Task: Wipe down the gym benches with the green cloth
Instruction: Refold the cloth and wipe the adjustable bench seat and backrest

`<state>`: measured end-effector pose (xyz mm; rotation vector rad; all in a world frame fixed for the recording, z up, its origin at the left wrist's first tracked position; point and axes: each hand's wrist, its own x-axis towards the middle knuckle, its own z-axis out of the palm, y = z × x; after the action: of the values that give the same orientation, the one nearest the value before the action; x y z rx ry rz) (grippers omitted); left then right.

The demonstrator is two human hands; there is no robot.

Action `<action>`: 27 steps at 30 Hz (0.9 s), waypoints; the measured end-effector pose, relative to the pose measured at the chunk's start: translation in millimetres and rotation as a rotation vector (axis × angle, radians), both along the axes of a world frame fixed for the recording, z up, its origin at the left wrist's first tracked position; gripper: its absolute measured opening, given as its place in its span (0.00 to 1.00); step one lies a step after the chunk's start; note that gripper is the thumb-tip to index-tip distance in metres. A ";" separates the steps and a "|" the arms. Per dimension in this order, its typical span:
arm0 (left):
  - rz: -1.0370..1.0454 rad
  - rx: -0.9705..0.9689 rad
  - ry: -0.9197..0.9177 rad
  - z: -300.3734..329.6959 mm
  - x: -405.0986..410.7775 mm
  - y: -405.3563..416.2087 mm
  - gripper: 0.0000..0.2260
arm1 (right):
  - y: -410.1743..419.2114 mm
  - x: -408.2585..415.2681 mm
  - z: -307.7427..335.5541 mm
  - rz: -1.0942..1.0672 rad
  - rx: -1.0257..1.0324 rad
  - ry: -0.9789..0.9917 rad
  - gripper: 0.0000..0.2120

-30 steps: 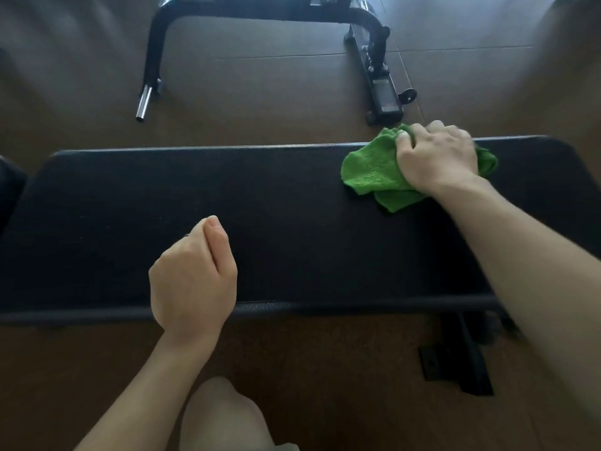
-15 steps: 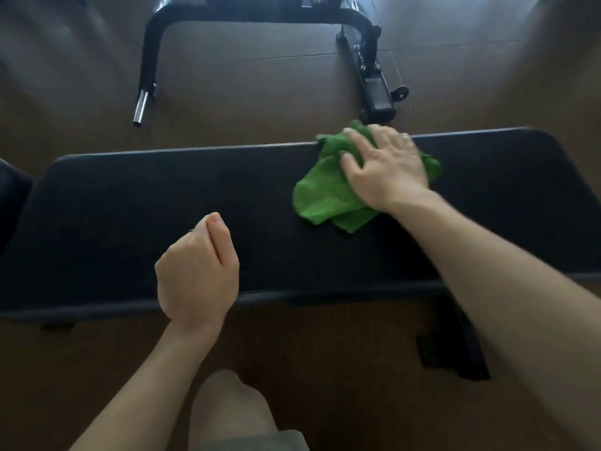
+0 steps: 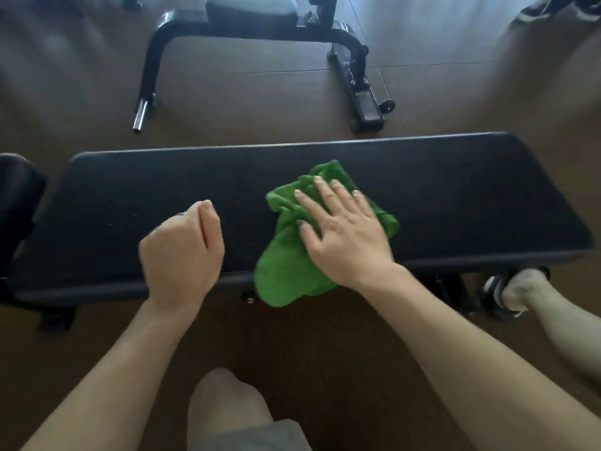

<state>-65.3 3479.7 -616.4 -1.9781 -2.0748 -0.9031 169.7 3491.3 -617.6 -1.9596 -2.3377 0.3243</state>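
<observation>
A long black padded gym bench (image 3: 130,190) runs across the view in front of me. The green cloth (image 3: 286,268) lies crumpled on its middle, with its lower part hanging over the near edge. My right hand (image 3: 341,236) presses flat on the cloth, fingers spread and pointing away from me. My left hand (image 3: 182,252) is closed in a loose fist just left of the cloth, over the bench's near edge, holding nothing.
A second bench with a black metal frame (image 3: 156,60) and a grey pad (image 3: 250,9) stands on the brown floor beyond. A dark pad (image 3: 16,196) sits at the left edge. My knee (image 3: 224,402) and my right foot (image 3: 517,294) are near the bench.
My right hand has slid the cloth from the bench's far right edge leftward and toward me, to the middle and over the near edge. My left hand has stayed closed near the front edge.
</observation>
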 end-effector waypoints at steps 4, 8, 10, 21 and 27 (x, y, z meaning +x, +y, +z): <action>0.099 -0.086 0.118 -2.9 -70.2 0.1 0.13 | -16.6 63.4 -3.1 -0.175 0.008 -0.079 0.32; -0.080 -0.105 0.189 -10.4 -76.6 4.7 0.19 | -29.0 36.2 -1.0 -0.180 0.036 -0.103 0.36; -0.052 -0.144 0.110 -10.3 -76.0 6.4 0.21 | -36.8 1.1 0.6 -0.067 0.072 -0.093 0.37; -0.075 -0.228 0.063 -10.9 -86.3 3.6 0.23 | -25.1 -35.9 -4.3 0.445 0.134 -0.214 0.46; -0.053 -0.203 0.060 -12.6 -84.0 1.9 0.23 | -15.5 -25.9 -2.5 0.482 0.093 -0.295 0.50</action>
<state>-149.3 3481.6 -629.0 -2.1388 -2.1666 -0.6542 143.8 3475.8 -620.0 -1.4656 -2.9385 -0.0578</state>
